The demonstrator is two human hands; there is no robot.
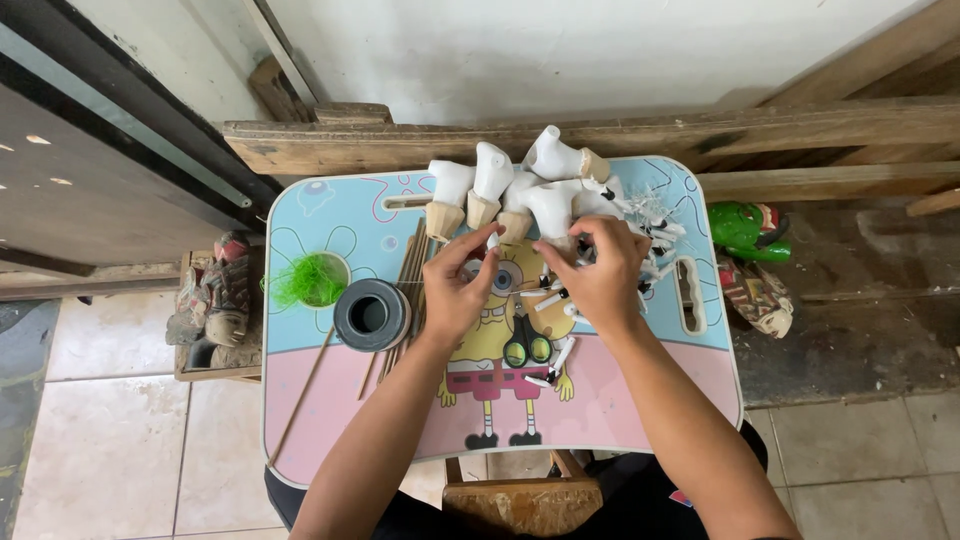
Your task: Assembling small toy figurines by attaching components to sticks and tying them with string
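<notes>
Green fluff (309, 281) sits in the tray's cup hole, tape roll (371, 314) right beside it, thin sticks (403, 290) next to that. Scissors (527, 345) mid-tray. Carved figures (215, 300) on the floor left, green toy (748, 230) right.

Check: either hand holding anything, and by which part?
Left hand pinches a small white piece at its lower end between the fingers. Right hand is curled over the white pieces; whether it grips one cannot be told.

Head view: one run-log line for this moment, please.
left hand: pinching small white piece | right hand: pinching white piece | white figures: behind hands | scissors: on tray
</notes>
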